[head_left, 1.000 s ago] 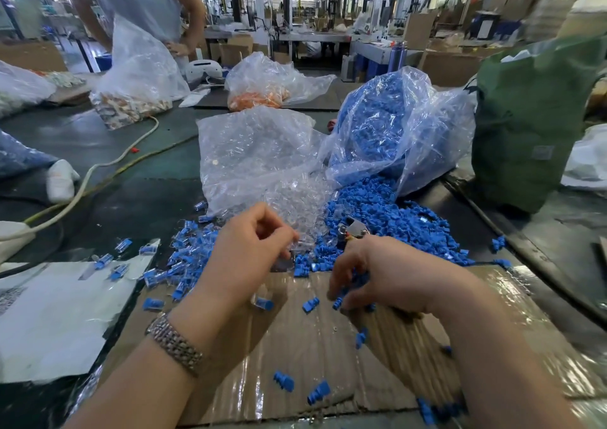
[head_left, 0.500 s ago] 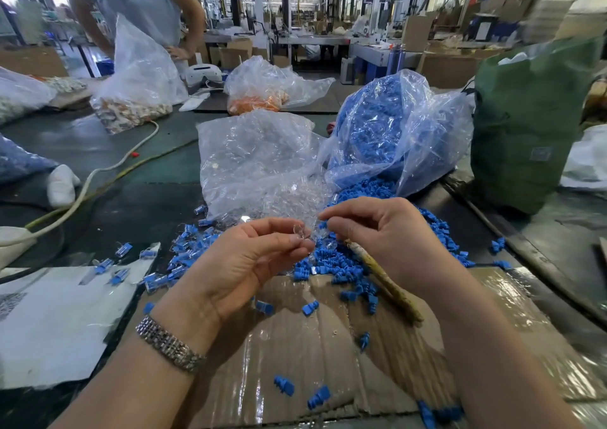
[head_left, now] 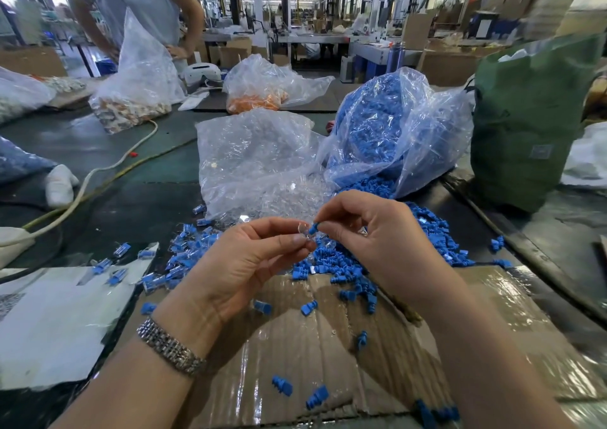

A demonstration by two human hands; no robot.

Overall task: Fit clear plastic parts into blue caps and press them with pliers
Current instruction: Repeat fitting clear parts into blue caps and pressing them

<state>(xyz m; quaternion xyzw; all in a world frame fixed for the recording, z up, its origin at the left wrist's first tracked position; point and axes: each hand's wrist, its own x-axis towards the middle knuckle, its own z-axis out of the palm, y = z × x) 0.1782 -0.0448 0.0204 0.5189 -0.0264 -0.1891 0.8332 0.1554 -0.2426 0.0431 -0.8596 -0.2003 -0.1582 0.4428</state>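
Left hand (head_left: 249,257) and right hand (head_left: 371,231) meet fingertip to fingertip, both pinching.

**Clear part meets blue cap at your fingertips**

You pinch a small transparent plastic part (head_left: 301,231) in your left hand (head_left: 243,264), touching the small blue plastic cap (head_left: 312,229) pinched in your right hand (head_left: 377,231). Loose blue caps (head_left: 437,231) lie heaped beyond.

Single head-worn wide-angle view, forward and down, close over the cardboard-covered worktable (head_left: 328,346)
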